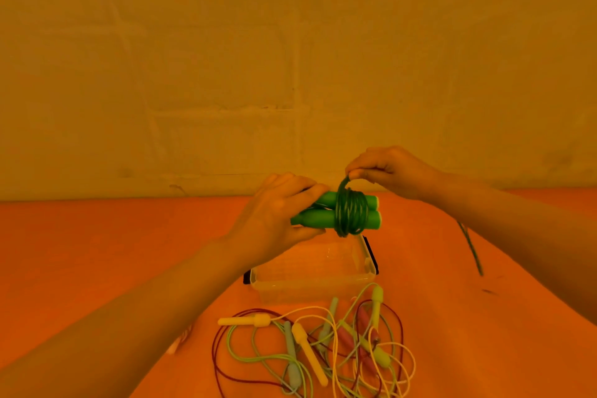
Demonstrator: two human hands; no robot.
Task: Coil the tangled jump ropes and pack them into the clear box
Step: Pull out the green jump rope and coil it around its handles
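A: Status?

B: Rope one of several, not finished. My left hand is wrapped round the tapered ends of the two green plastic jump-rope handles, held side by side. The green cord wound round the handles makes a tight band near their butt ends. My right hand pinches the last stretch of that cord just above the bundle, thumb and forefinger closed on it. Hands are close together, one at each end of the bundle.

A: Box?

B: The clear rectangular plastic box sits on the orange desk right below the bundle, lid off. Looks to have nothing in it, so zero packed, I'd say.

A: What's left?

B: Tuck the green tail, drop the bundle in. Then the tangled pile of thin pastel jump ropes, nearer to me than the box: yellow, pale green, pink handles, dark red cord through it. Count unclear, maybe three or four. All still knotted together, so most of the work is ahead.

A: Orientation of the bundle?

B: Long axis roughly horizontal, left-right across my view, right end slightly higher. Tapered tips point left into my palm, flat butts point right. Cord turns run crosswise to that axis. Roughly lines up with the box's width, so it should drop in without turning.
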